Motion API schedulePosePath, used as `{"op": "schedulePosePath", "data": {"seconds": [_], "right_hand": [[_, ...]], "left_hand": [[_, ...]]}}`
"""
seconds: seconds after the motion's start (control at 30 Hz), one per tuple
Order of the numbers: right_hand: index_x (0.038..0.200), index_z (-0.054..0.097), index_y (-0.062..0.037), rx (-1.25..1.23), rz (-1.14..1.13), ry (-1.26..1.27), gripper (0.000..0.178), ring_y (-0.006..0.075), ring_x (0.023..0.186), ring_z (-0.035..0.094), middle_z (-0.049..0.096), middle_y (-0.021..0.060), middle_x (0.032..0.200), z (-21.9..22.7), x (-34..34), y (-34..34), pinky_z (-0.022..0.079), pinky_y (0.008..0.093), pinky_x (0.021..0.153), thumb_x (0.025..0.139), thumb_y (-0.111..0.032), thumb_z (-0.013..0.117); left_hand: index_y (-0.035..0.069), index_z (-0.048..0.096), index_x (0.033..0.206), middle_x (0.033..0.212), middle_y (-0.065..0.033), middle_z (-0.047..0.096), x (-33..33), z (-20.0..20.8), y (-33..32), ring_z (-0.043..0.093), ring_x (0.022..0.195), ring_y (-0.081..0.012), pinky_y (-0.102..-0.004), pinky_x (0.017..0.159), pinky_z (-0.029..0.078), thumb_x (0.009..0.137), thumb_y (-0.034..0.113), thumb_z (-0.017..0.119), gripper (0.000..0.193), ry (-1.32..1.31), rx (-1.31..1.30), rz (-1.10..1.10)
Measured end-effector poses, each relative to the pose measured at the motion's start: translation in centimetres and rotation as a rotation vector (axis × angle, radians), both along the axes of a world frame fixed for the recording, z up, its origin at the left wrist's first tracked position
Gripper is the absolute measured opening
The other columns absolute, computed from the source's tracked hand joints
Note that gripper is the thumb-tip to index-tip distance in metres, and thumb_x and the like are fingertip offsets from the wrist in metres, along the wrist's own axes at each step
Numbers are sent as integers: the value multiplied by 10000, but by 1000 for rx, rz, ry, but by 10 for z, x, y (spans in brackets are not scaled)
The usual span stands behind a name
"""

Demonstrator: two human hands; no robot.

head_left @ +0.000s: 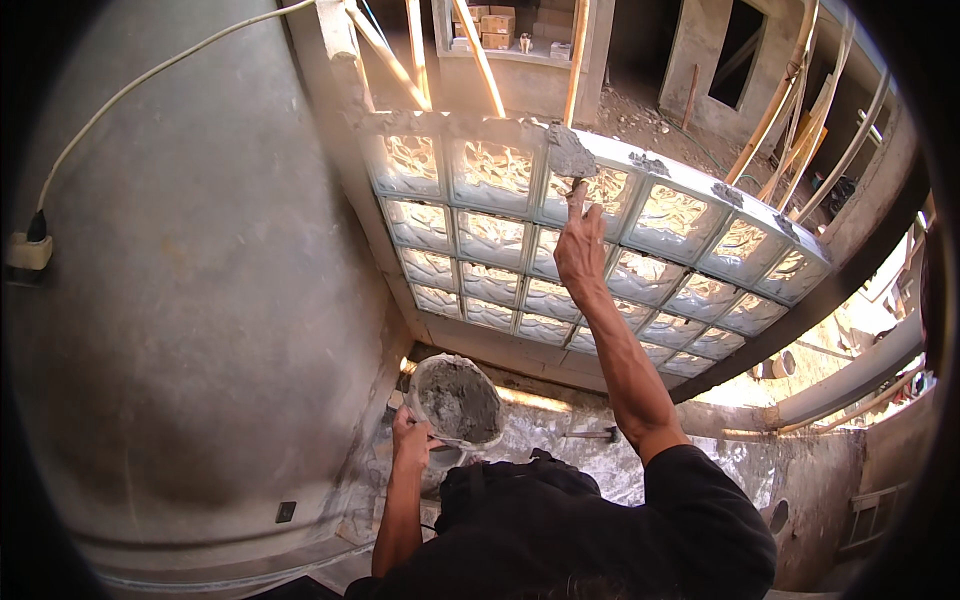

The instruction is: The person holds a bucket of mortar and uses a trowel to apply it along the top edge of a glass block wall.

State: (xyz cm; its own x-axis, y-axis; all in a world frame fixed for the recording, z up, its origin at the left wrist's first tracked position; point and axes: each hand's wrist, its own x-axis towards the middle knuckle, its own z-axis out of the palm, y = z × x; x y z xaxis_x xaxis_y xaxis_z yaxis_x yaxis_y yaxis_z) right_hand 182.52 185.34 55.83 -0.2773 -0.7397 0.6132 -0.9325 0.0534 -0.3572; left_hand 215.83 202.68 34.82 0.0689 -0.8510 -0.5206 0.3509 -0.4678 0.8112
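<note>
A wall of clear, wavy glass blocks (492, 241) stands in front of me in several rows. At its top edge, my right hand (582, 250) is closed around the handle of a trowel (571, 155), whose blade is coated in grey mortar. Mortar lumps (728, 194) sit along the top course to the right, and a grey layer covers the top at the left. Lower down, my left hand (411, 436) grips the rim of a round bucket (419, 388), tilted so that the wet mortar (462, 400) inside shows.
A plastered grey wall (200, 270) rises close on my left, with a cable (120, 107) and a socket (30, 250) hanging against it. Poles (780, 110) lean beyond the blocks. On the floor lies a hammer-like tool (608, 435). Cardboard boxes (496, 25) fill part of a far opening.
</note>
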Motion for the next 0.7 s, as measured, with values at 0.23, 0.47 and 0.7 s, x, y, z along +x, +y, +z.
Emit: {"op": "schedulePosePath", "data": {"seconds": [0.23,0.47,0.7], "right_hand": [[1495,226,26,92,-33,1,810,443,945,519,440,277,1140,23,3,37,502,501,773,744,129,511],[1459,284,73,79,42,-18,712,420,894,520,452,285,1101,21,-11,92,468,494,776,781,98,497],[1415,397,22,70,403,-559,542,343,967,616,601,229,1130,-18,-25,178,491,405,848,917,-132,546]], "left_hand": [[79,453,982,939,-133,557,-1,-4,-2,639,815,-348,-664,713,555,748,-111,428,302,24,-14,-25],[74,492,1129,962,-138,560,-19,-1,-7,639,827,-353,-677,730,553,729,-118,436,447,111,-25,-58],[85,505,1151,1032,-140,604,-37,25,-9,660,901,-361,-616,698,578,727,-96,444,465,81,-24,-137]]}}
